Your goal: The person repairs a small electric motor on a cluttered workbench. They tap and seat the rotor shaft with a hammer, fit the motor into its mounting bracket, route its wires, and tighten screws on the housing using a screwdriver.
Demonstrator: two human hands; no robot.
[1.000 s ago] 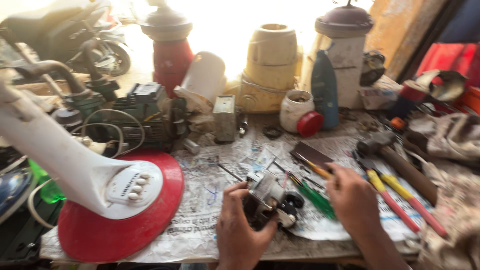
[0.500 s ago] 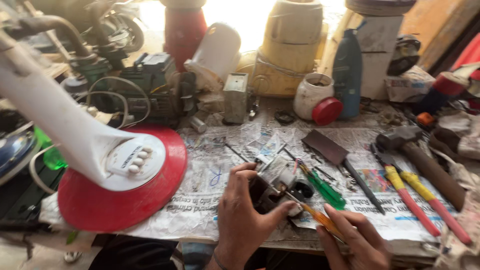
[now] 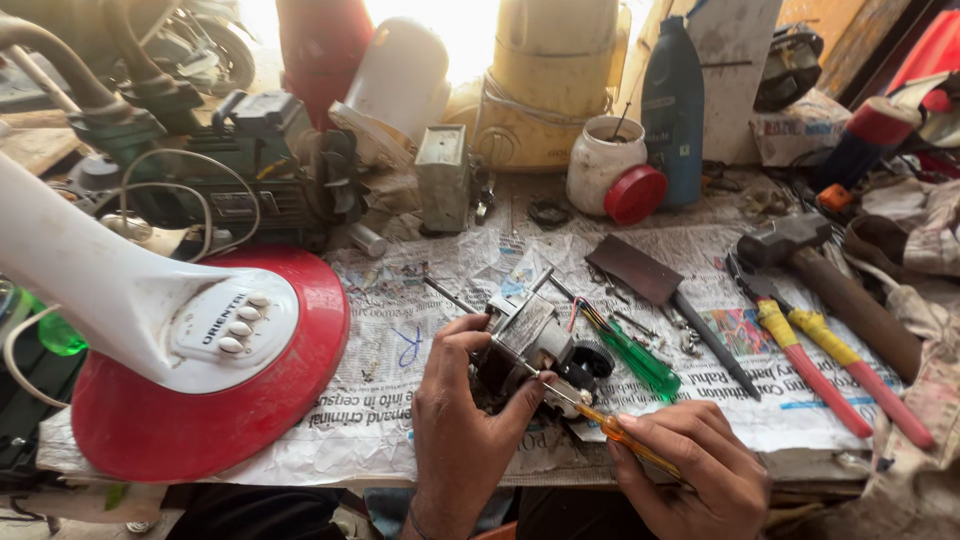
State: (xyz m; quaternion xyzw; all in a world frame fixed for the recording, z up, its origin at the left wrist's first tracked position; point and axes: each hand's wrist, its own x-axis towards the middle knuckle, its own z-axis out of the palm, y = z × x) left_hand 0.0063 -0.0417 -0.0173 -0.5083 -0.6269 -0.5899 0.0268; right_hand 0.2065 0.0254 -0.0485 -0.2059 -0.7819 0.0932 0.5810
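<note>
A person's two hands work on a small motor (image 3: 528, 345) at the near middle of a cluttered desk (image 3: 420, 300) covered with newspaper (image 3: 440, 270). The left hand (image 3: 462, 430) is closed round the motor's near side, thumb and fingers gripping its body and tilting it off the paper, so that the face being worked on is turned towards the tool. The right hand (image 3: 700, 475), at 4 o'clock from the motor, is closed on the amber handle of a screwdriver (image 3: 600, 420); its thin shaft runs up to 10 o'clock and its tip meets the motor's near edge, a low, slanted hold that appears to suit reaching a screw on the side of the casing.

At 3 o'clock from the motor, just beside it, lies a green-handled screwdriver (image 3: 640, 360), within easy reach of the right hand. Further out at 2 o'clock lies a flat scraper (image 3: 640, 272); at 3 o'clock, well apart, lie pliers (image 3: 820, 345) with yellow and red grips and a hammer (image 3: 830, 280). At 9 o'clock the red base of a fan (image 3: 300, 390) rests on the newspaper, its white stand (image 3: 110, 290) leaning away to the left and leaving the middle free for the work. Along the far edge stand a white jar (image 3: 598, 160) with a red lid (image 3: 635, 193) beside it, a blue bottle (image 3: 672, 110) and a green motor unit (image 3: 240, 175).
</note>
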